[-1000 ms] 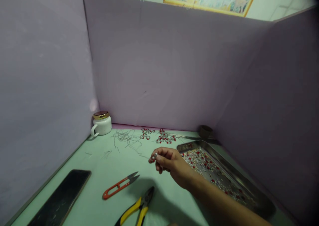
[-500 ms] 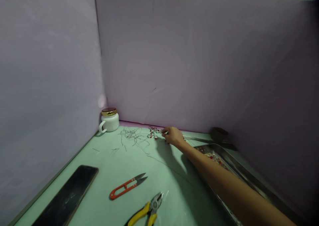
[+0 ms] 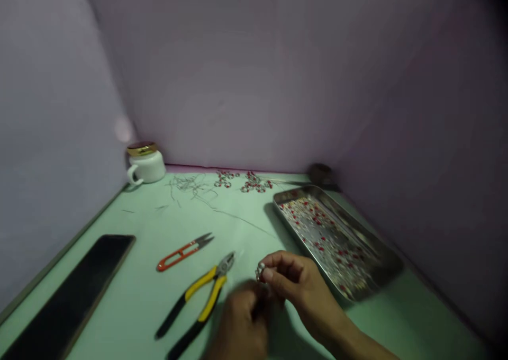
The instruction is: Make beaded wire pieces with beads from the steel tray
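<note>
My right hand (image 3: pixel 296 283) hovers low over the green table (image 3: pixel 119 217), fingers pinched on a small beaded piece (image 3: pixel 260 270). My left hand (image 3: pixel 242 325) is blurred at the bottom edge, just left of the right hand and touching it; its fingers are smeared by motion. Yellow-handled pliers (image 3: pixel 198 299) lie just left of both hands. A steel tray (image 3: pixel 381 257) of red and silver beads sits to the right.
Orange thread snips (image 3: pixel 182 251) lie left of centre. A black phone (image 3: pixel 67 302) rests at the near left. At the back are a white jar with a gold lid (image 3: pixel 145 161), loose wires (image 3: pixel 190 185), finished bead clusters (image 3: pixel 242 181) and a dark spool (image 3: pixel 320 173). Purple panels wall the table.
My right hand drew back from the bead clusters at the back wall to the near middle with a small piece pinched. My left hand came into view. The camera tilted down.
</note>
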Tool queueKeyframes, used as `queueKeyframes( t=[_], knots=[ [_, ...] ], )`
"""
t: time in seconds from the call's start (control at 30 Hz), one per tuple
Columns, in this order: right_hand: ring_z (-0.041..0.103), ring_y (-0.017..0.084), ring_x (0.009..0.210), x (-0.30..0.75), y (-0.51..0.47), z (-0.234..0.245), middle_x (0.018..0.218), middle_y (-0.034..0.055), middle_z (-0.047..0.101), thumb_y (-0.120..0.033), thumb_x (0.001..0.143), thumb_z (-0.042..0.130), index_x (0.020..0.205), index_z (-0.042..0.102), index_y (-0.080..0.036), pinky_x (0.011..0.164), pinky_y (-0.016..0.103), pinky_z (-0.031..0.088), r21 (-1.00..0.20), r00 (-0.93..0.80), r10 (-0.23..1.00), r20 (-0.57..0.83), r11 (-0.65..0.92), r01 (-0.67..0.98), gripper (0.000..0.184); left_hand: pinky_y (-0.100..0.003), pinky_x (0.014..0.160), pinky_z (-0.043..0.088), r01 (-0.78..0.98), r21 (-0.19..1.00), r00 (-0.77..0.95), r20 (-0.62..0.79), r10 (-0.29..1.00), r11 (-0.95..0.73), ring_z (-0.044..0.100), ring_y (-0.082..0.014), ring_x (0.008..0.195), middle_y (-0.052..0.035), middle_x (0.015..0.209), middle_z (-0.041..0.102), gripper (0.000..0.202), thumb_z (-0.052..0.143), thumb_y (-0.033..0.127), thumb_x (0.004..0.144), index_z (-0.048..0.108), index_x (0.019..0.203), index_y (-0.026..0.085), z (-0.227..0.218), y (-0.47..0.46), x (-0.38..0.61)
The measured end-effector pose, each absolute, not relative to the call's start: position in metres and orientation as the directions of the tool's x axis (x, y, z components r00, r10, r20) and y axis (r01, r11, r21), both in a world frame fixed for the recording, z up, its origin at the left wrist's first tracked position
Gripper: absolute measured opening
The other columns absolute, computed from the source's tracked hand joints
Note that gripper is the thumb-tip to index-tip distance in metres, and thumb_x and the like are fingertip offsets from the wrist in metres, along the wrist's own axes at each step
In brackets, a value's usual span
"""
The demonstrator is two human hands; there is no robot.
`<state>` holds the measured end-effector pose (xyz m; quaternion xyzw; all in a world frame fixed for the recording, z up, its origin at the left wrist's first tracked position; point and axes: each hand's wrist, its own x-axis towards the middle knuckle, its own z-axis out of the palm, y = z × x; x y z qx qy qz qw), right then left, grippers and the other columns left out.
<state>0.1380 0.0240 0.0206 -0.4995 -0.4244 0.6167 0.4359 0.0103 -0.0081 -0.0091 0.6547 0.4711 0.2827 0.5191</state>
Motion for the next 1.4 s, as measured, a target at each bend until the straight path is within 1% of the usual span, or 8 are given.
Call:
queueKeyframes(
  t=[0.1,0.27,0.43,0.6,0.7,0.8,1.13,1.4],
  knots=[
    [0.043,0.007,0.037,0.151,0.0,0.003,0.047,-0.002,0.055,-0.04,0.054,0.079,0.066,0.065,-0.014,0.034,0.021,0.038,-0.922,-0.048,0.955,-0.294,-0.296,-0.249,0.031,-0.022,0.046,0.037,0.149,0.984,0.298,-0.143,0.944,0.102,0.047,-0.0108,0.05,0.0024,0.056,0.052,0.018,0.046,0.029,0.083,0.058,0.08,0.016,-0.012,-0.003,0.013],
    [0.047,0.008,0.041,0.157,-0.011,-0.015,0.053,0.0001,0.059,-0.037,0.055,0.081,0.066,0.064,-0.013,0.038,0.021,0.043,-0.884,-0.019,0.951,-0.31,-0.296,-0.362,0.031,-0.019,0.041,0.032,0.1,0.988,0.296,-0.14,0.945,0.116,0.04,-0.0083,0.042,0.0048,0.045,0.046,0.024,0.053,0.037,0.076,0.058,0.07,0.015,-0.004,-0.005,0.013],
    [0.048,0.009,0.041,0.157,-0.012,-0.017,0.049,-0.0019,0.056,-0.036,0.059,0.079,0.069,0.064,-0.014,0.042,0.025,0.044,-0.918,-0.043,0.97,-0.24,-0.241,-0.316,0.028,-0.019,0.041,0.034,0.059,0.996,0.253,-0.08,0.964,0.067,0.043,-0.0079,0.045,0.004,0.052,0.05,0.017,0.061,0.031,0.068,0.058,0.071,0.014,-0.001,-0.005,0.015],
    [0.05,0.009,0.046,0.156,-0.015,-0.013,0.054,-0.0012,0.058,-0.031,0.057,0.078,0.07,0.064,-0.015,0.045,0.024,0.044,-0.951,-0.074,0.977,-0.199,-0.211,-0.225,0.026,-0.019,0.045,0.036,0.081,0.997,0.205,-0.007,0.979,-0.01,0.043,-0.0079,0.048,0.0032,0.058,0.05,0.013,0.059,0.028,0.071,0.056,0.072,0.015,-0.004,-0.006,0.013],
    [0.05,0.01,0.047,0.157,-0.016,-0.011,0.057,-0.0011,0.059,-0.03,0.059,0.075,0.084,0.065,-0.015,0.045,0.024,0.045,-0.973,-0.075,0.985,-0.154,-0.164,-0.16,0.03,-0.022,0.05,0.039,0.153,0.984,0.212,0.054,0.976,-0.088,0.047,-0.0102,0.055,0.0012,0.062,0.052,0.011,0.056,0.026,0.073,0.056,0.071,0.015,-0.005,-0.008,0.012],
    [0.051,0.01,0.046,0.158,-0.015,-0.01,0.059,0.0005,0.061,-0.031,0.061,0.073,0.078,0.065,-0.015,0.045,0.025,0.045,-0.979,-0.106,0.983,-0.153,-0.165,-0.12,0.026,-0.023,0.055,0.04,0.251,0.952,0.228,0.116,0.967,-0.174,0.05,-0.0119,0.06,-0.0002,0.066,0.054,0.011,0.054,0.023,0.074,0.057,0.068,0.015,-0.006,-0.009,0.013],
    [0.06,0.014,0.054,0.159,-0.013,-0.012,0.058,0.0011,0.062,-0.032,0.061,0.075,0.07,0.059,-0.014,0.053,0.028,0.051,-0.911,-0.218,0.952,-0.216,-0.277,-0.305,0.025,-0.021,0.048,0.043,0.148,0.989,0.215,-0.009,0.977,-0.024,0.053,-0.0101,0.052,0.0034,0.062,0.053,0.009,0.054,0.025,0.075,0.054,0.076,0.016,-0.01,-0.011,0.015],
    [0.054,0.011,0.051,0.16,-0.014,-0.014,0.056,-0.0002,0.059,-0.025,0.061,0.07,0.062,0.06,-0.014,0.053,0.027,0.048,-0.913,-0.215,0.953,-0.214,-0.274,-0.303,0.015,-0.023,0.055,0.045,0.214,0.96,0.252,0.124,0.96,-0.181,0.053,-0.0119,0.061,-0.0002,0.072,0.053,0.005,0.054,0.02,0.073,0.056,0.072,0.016,-0.007,-0.009,0.015]
  ],
)
